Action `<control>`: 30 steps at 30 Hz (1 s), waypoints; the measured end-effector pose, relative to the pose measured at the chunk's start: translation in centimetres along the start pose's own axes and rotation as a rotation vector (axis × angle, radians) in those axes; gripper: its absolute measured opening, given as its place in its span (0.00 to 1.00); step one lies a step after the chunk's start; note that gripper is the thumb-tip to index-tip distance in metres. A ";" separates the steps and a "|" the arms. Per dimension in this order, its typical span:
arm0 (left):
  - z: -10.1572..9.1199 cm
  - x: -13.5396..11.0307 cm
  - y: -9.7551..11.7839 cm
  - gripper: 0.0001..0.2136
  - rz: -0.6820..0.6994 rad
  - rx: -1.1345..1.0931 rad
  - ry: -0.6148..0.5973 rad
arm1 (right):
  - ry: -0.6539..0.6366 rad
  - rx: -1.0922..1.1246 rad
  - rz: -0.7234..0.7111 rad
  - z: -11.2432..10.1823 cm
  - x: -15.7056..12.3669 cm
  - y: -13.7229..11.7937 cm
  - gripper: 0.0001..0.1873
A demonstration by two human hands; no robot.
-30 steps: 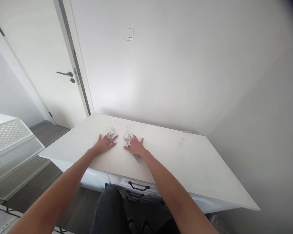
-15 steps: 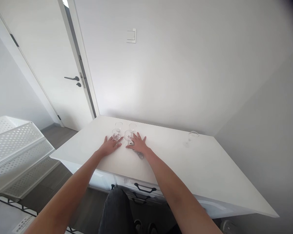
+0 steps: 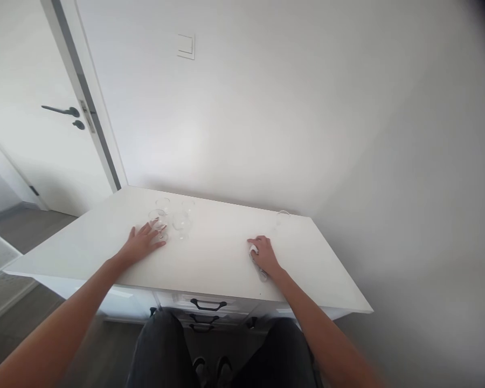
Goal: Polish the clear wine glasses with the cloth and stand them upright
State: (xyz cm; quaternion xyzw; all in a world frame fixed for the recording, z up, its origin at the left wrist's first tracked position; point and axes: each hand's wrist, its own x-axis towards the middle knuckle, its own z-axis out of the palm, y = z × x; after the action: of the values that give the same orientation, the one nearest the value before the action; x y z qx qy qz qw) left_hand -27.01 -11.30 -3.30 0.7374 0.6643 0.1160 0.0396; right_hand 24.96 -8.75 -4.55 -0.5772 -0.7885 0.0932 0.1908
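Observation:
My left hand lies flat on the white table top with its fingers spread. Its fingertips touch the foot of the nearest small stemmed glass. Three more clear glasses stand close by, one to its right and two behind. My right hand rests further right on the table, fingers curled over a small pale grey cloth that sticks out under the wrist. A lone glass stands beyond that hand, near the wall.
The table stands against a white wall and has drawers with black handles under its front edge. A white door with a dark lever is at the left. My legs in dark trousers are below the table edge.
My right hand has slid to the right across the table with the cloth, away from the group of glasses. The left hand stays by the glasses. The view has turned right.

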 end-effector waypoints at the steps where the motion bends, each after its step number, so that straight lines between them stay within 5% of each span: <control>1: 0.2 -0.4 -0.2 0.31 -0.004 0.006 0.005 | 0.045 -0.038 0.077 -0.8 -0.6 2.0 0.24; 7: 0.4 -3.6 -0.3 0.32 -0.027 0.027 0.076 | 0.070 -0.224 0.373 -3.5 0.2 8.3 0.30; 15: -0.3 -5.5 0.9 0.31 -0.181 -0.022 0.201 | -0.054 -0.225 0.378 -2.9 3.9 7.1 0.32; 19: -0.7 -5.6 1.4 0.27 -0.204 -0.038 0.185 | -0.104 -0.193 0.210 -1.0 3.3 2.3 0.31; 24: -0.9 -5.6 1.6 0.24 -0.201 -0.039 0.174 | -0.187 -0.102 -0.045 2.3 2.9 -7.8 0.33; 30: -1.0 -5.7 1.7 0.23 -0.193 -0.038 0.175 | -0.253 -0.018 -0.149 4.9 4.2 -16.7 0.31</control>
State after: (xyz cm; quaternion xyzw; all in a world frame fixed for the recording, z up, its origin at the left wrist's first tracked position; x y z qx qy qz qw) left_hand -26.14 -17.25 -2.62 0.6560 0.7309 0.1881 0.0062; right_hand 7.29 -9.72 -2.06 -0.5025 -0.8476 0.1440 0.0909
